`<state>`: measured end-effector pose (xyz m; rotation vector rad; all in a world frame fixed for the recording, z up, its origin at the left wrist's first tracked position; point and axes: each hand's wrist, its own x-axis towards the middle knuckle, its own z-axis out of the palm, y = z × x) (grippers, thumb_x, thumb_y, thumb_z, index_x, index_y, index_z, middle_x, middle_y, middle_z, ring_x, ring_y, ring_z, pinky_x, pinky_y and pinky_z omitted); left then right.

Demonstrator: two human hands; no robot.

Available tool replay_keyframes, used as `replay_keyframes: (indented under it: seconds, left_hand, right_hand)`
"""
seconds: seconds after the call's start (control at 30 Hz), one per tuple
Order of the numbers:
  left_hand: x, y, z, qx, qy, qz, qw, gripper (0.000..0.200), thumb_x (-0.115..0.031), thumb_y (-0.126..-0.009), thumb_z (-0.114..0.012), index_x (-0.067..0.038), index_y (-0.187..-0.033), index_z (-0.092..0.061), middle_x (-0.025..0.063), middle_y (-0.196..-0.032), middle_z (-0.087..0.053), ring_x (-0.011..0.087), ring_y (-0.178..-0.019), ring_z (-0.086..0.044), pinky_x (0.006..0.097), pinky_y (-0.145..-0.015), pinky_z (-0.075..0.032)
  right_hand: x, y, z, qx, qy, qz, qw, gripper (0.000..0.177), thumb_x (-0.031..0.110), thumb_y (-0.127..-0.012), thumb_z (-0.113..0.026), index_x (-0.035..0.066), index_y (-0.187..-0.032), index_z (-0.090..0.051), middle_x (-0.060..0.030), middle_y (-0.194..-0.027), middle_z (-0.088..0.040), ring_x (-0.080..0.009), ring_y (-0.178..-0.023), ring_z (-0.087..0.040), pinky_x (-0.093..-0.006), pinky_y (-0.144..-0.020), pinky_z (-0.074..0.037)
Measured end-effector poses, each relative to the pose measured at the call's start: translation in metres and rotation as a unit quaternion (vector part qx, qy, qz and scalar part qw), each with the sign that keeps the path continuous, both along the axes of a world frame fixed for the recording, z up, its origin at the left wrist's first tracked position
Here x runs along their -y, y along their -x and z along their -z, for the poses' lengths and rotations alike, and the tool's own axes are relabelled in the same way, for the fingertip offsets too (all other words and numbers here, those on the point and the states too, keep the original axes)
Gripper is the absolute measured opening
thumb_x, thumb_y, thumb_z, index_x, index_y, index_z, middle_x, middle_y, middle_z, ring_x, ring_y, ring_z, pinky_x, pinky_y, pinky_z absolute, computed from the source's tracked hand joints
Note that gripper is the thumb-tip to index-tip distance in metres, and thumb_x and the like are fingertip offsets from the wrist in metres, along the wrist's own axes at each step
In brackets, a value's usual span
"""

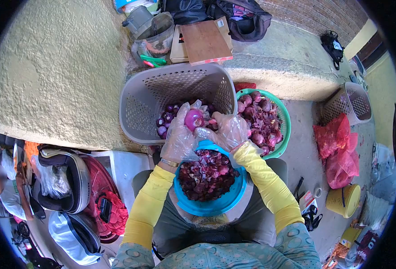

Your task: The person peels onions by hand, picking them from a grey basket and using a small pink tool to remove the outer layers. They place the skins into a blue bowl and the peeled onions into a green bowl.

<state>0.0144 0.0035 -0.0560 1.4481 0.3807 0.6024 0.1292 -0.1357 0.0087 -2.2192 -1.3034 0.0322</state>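
I count, left to right, one grey crate [135,112] with a heap of purple onions [162,130] too hidden to number, one blue bowl [211,207] of skins [207,179], one green basket [288,127] of more onions, one yellow bucket [335,200] and a second crate [360,105]. The left grip [180,140] is closed round one onion [192,119], held between thumb and fingers above the grey crate's near side, while the right grip [228,132] curls just beside it, pinching what I cannot tell. A rough yellowish wall [54,76] stands left, and grey floor [299,139] spreads right below a ledge [287,58].
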Motion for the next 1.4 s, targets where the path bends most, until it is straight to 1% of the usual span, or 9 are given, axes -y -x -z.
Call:
replay_keyframes:
  seconds: [0.17,0.23,0.37,0.47,0.67,0.77,0.83,0.93,1.4]
  left_hand:
    - [0.006,0.002,-0.029,0.042,0.187,0.025,0.981,0.043,-0.027,-0.110,-0.047,0.004,-0.140,-0.049,0.0163,-0.139,-0.059,0.0239,-0.122,-0.061,0.0347,-0.111,-0.046]
    - [0.005,-0.001,-0.031,0.096,0.426,0.021,0.899,0.045,-0.030,-0.111,-0.046,0.003,-0.140,-0.050,0.0160,-0.137,-0.059,0.0230,-0.125,-0.059,0.0348,-0.112,-0.045]
    - [0.012,-0.006,-0.036,0.113,0.449,-0.007,0.886,0.048,-0.034,-0.111,-0.044,0.003,-0.141,-0.051,0.0143,-0.136,-0.059,0.0210,-0.123,-0.058,0.0353,-0.112,-0.044]
    - [0.019,-0.002,-0.039,0.113,0.354,-0.028,0.928,0.048,-0.034,-0.111,-0.046,0.001,-0.142,-0.051,0.0148,-0.139,-0.058,0.0212,-0.127,-0.057,0.0353,-0.113,-0.043]
    - [0.016,0.003,-0.040,0.068,-0.195,-0.040,0.978,0.043,-0.023,-0.105,-0.054,-0.002,-0.142,-0.049,0.0192,-0.145,-0.053,0.0275,-0.133,-0.055,0.0406,-0.114,-0.044]
    - [0.009,0.005,-0.045,0.071,-0.015,0.046,0.996,0.034,-0.021,-0.105,-0.055,-0.001,-0.132,-0.055,0.0207,-0.142,-0.056,0.0294,-0.132,-0.056,0.0427,-0.111,-0.048]
    - [0.009,0.006,-0.050,0.119,0.329,0.060,0.935,0.031,-0.025,-0.104,-0.057,-0.001,-0.123,-0.060,0.0187,-0.133,-0.061,0.0288,-0.125,-0.059,0.0439,-0.108,-0.050]
    - [0.011,-0.001,-0.059,0.066,0.459,0.006,0.886,0.032,-0.028,-0.105,-0.056,-0.002,-0.123,-0.061,0.0149,-0.124,-0.062,0.0270,-0.114,-0.062,0.0433,-0.102,-0.053]
    - [0.007,-0.003,-0.035,0.118,0.483,0.043,0.867,0.031,-0.031,-0.103,-0.060,-0.005,-0.120,-0.059,0.0089,-0.110,-0.062,0.0219,-0.107,-0.061,0.0391,-0.093,-0.056]
  right_hand:
    - [-0.001,0.002,0.009,-0.011,-0.018,0.005,1.000,0.062,0.070,-0.076,-0.075,0.009,-0.086,-0.071,-0.0137,-0.069,-0.069,-0.0362,-0.062,-0.069,-0.0467,-0.055,-0.054]
    - [0.001,0.003,0.006,-0.023,-0.006,0.008,1.000,0.062,0.070,-0.077,-0.075,0.009,-0.086,-0.070,-0.0134,-0.068,-0.069,-0.0361,-0.062,-0.069,-0.0466,-0.056,-0.054]
    - [0.000,0.006,0.007,-0.060,-0.008,0.009,0.998,0.064,0.072,-0.077,-0.074,0.009,-0.085,-0.070,-0.0124,-0.068,-0.069,-0.0356,-0.063,-0.070,-0.0465,-0.057,-0.055]
    - [-0.001,0.007,0.009,-0.061,0.009,0.011,0.998,0.067,0.075,-0.074,-0.075,0.009,-0.085,-0.069,-0.0121,-0.068,-0.069,-0.0361,-0.063,-0.070,-0.0469,-0.057,-0.055]
    - [0.003,-0.004,-0.002,-0.031,-0.009,0.006,0.999,0.073,0.079,-0.071,-0.072,0.008,-0.088,-0.068,-0.0137,-0.066,-0.069,-0.0351,-0.059,-0.070,-0.0481,-0.053,-0.054]
    - [0.003,-0.007,0.004,0.010,-0.011,0.009,1.000,0.072,0.079,-0.068,-0.075,0.009,-0.084,-0.069,-0.0138,-0.063,-0.067,-0.0378,-0.060,-0.068,-0.0488,-0.055,-0.053]
    - [0.003,-0.007,0.004,0.019,-0.018,-0.003,1.000,0.070,0.077,-0.069,-0.075,0.009,-0.085,-0.069,-0.0145,-0.065,-0.068,-0.0365,-0.059,-0.069,-0.0484,-0.053,-0.053]
    - [0.001,-0.004,0.002,0.027,-0.015,-0.017,0.999,0.067,0.075,-0.071,-0.075,0.010,-0.085,-0.068,-0.0154,-0.066,-0.069,-0.0354,-0.059,-0.070,-0.0483,-0.052,-0.053]
    - [0.003,-0.001,0.000,-0.024,0.019,-0.018,0.999,0.062,0.071,-0.076,-0.074,0.011,-0.092,-0.073,-0.0170,-0.070,-0.071,-0.0359,-0.063,-0.071,-0.0484,-0.059,-0.055]
